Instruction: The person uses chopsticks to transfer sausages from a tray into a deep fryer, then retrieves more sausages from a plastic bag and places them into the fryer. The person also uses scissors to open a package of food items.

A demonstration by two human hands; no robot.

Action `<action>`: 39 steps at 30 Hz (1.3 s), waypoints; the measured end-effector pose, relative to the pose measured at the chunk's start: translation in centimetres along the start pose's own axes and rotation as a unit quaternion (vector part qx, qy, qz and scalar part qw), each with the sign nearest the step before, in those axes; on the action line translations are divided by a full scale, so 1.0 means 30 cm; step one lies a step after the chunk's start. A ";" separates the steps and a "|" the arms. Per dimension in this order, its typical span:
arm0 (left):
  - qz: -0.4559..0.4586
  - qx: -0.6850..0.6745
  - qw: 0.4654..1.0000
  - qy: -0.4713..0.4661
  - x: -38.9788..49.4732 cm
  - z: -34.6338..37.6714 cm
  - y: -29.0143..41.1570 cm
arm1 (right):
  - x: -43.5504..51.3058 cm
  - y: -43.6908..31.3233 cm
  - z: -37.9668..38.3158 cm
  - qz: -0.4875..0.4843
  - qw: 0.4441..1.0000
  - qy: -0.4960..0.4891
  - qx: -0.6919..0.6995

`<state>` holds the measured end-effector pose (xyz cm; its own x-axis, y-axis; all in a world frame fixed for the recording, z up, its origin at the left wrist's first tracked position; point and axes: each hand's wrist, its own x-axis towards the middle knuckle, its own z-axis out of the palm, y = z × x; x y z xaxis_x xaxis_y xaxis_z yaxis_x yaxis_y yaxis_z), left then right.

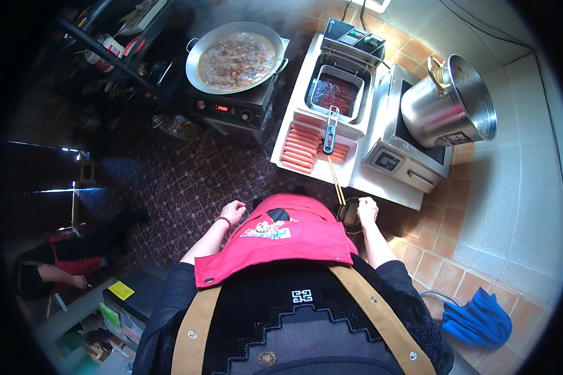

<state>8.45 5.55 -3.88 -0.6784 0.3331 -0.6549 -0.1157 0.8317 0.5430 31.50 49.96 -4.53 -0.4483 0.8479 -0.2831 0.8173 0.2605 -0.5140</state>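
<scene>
My left hand (234,212) hangs beside the red apron (300,239), fingers curled, with nothing visible in it. On the other side, my right hand (367,210) is closed loosely, and I see nothing in it. Near it are the ends of long chopsticks (336,180) lying over the edge of a white tray (348,169). Rows of sausages (300,149) fill much of that tray. Behind it, more sausages sit in dark oil inside a fryer basket (361,86), whose blue-and-black handle (329,139) reaches over the tray.
A wide steaming wok (194,70) sits on an induction cooker (237,112) at upper left. At right, a tall steel pot (431,110) stands on another cooker (394,161). An oil bottle (180,127) is on the floor. A blue cloth (476,318) hangs lower right. Another person (61,265) is at lower left.
</scene>
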 end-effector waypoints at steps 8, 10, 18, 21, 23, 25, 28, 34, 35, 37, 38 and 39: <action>-0.062 -0.098 0.992 0.060 -0.073 0.006 0.023 | -0.107 -0.448 0.003 -0.277 0.949 -0.139 0.059; -0.123 -0.207 0.968 0.073 -0.115 0.007 0.023 | -0.121 -0.553 0.064 -0.377 0.912 -0.149 0.068; -0.144 -0.360 0.899 0.206 -0.303 0.071 -0.271 | -0.286 -0.910 0.170 -0.453 0.842 -0.293 -0.022; -0.186 -0.367 0.879 0.239 -0.386 0.115 -0.496 | -0.398 -1.002 0.332 -0.527 0.796 -0.296 -0.016; -0.192 -0.305 0.892 0.274 -0.449 0.136 -0.650 | -0.481 -1.014 0.436 -0.476 0.788 -0.390 0.019; -0.231 -0.327 0.859 0.318 -0.529 0.152 -0.797 | -0.570 -1.041 0.561 -0.456 0.772 -0.442 -0.012; -0.278 -0.398 0.799 0.356 -0.656 0.143 -1.005 | -0.712 -1.113 0.736 -0.468 0.750 -0.460 -0.079; -0.306 -0.405 0.730 0.458 -0.831 0.109 -1.291 | -1.000 -1.385 0.999 -0.567 0.642 -0.497 -0.136; -0.288 -0.424 0.725 0.459 -0.849 0.096 -1.329 | -1.042 -1.437 1.040 -0.570 0.637 -0.494 -0.161; -0.261 -0.517 0.673 0.459 -0.874 0.064 -1.384 | -1.120 -1.535 1.142 -0.576 0.616 -0.498 -0.202; -0.276 -0.550 0.647 0.450 -0.890 0.040 -1.406 | -1.160 -1.589 1.204 -0.567 0.621 -0.489 -0.233; -0.243 -0.616 0.580 0.475 -0.909 0.012 -1.423 | -1.202 -1.647 1.269 -0.582 0.598 -0.502 -0.227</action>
<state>32.15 -38.90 -9.39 -0.3751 -0.6886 -0.6206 -0.4937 -0.4182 0.7625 -6.51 -11.07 0.24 -0.6146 -0.6747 -0.4087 -0.3474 0.6967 -0.6276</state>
